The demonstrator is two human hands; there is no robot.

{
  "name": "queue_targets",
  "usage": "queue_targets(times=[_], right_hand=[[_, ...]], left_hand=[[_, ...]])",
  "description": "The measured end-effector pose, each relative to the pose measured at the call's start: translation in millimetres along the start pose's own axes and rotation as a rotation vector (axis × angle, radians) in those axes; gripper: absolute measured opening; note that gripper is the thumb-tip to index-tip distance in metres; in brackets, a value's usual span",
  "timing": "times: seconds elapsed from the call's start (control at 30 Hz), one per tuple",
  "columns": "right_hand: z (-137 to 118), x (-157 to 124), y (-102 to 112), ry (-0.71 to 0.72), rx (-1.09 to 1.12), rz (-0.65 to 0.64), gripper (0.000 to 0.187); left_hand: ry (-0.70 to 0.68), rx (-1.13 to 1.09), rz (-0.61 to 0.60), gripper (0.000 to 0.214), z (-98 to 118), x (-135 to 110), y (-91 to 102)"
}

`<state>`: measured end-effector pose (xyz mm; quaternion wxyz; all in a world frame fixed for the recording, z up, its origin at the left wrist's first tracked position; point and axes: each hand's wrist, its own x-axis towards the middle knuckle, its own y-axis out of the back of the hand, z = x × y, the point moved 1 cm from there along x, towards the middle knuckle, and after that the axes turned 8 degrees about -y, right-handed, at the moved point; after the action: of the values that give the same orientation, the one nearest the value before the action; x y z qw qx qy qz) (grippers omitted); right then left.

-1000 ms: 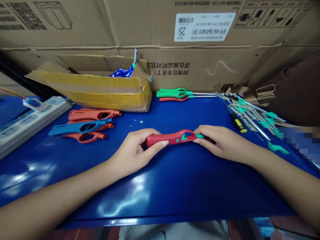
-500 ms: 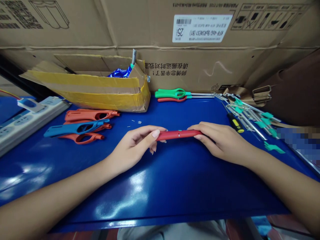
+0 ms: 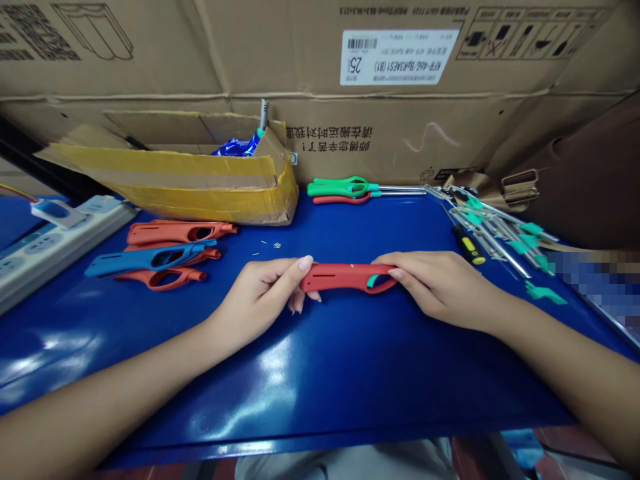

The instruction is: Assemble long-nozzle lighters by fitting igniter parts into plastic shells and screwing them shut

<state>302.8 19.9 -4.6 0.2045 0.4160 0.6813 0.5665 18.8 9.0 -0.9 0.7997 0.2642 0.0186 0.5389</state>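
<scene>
Between my two hands a red lighter handle [image 3: 337, 276] is held level above the blue table [image 3: 350, 373]. Its slotted broad side faces me, and a teal trigger shows inside the loop at its right end. My left hand [image 3: 267, 287] pinches the left end with thumb on top and fingers beneath. On the loop end, the thumb and fingers of my right hand [image 3: 433, 287] are closed, hiding the tip. Left of my hands lie several red handle shells [image 3: 165, 231] and a blue handle shell [image 3: 150, 257].
Behind stands a yellow-taped cardboard box [image 3: 200, 193]. Green and red lighters [image 3: 340, 189] lie beside it. At right are metal rods with teal pieces [image 3: 493, 227] and a yellow-black screwdriver [image 3: 470, 245]. Tiny pins [image 3: 277, 245] lie near my left hand. A power strip [image 3: 55, 243] borders the left.
The red lighter handle has been rolled in my hands from its narrow edge to its broad side, bringing the slot and the teal trigger into view. Both hands keep their hold.
</scene>
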Motion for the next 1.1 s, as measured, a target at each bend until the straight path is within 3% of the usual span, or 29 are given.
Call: queue_targets(times=[0.17,0.3,0.57,0.8,0.97,1.1], right_hand=[[-0.3,0.9,0.7,-0.084,-0.034,-0.091,0.034],[2.4,2.8,-1.6,-0.12,-0.073,-0.116,0.037],[6.9,5.5,-6.9,-0.194,-0.02,-0.123,0.027],[4.2,8.7,-4.0,-0.128,-0.043,-0.071,0.022],[12.5,9.6,6.5,-0.395,-0.271,0.088,0.018],[24.8,5.5,27.2,-0.697,-0.636,0.038,0.034]], left_hand=[[0.036,-0.006,-0.004,0.036,-4.3,-1.2,-1.4],[0.008,0.111,-0.042,0.033,-7.4,-2.6,-3.2],[-0.279,0.408,-0.203,0.039,-9.8,-7.9,-4.6],[-0.388,0.543,-0.208,0.033,-17.9,-7.9,-1.2],[-0.376,0.621,-0.23,0.034,-20.7,-6.6,0.8],[-0.361,0.65,-0.213,0.037,-22.2,-4.9,-0.9]])
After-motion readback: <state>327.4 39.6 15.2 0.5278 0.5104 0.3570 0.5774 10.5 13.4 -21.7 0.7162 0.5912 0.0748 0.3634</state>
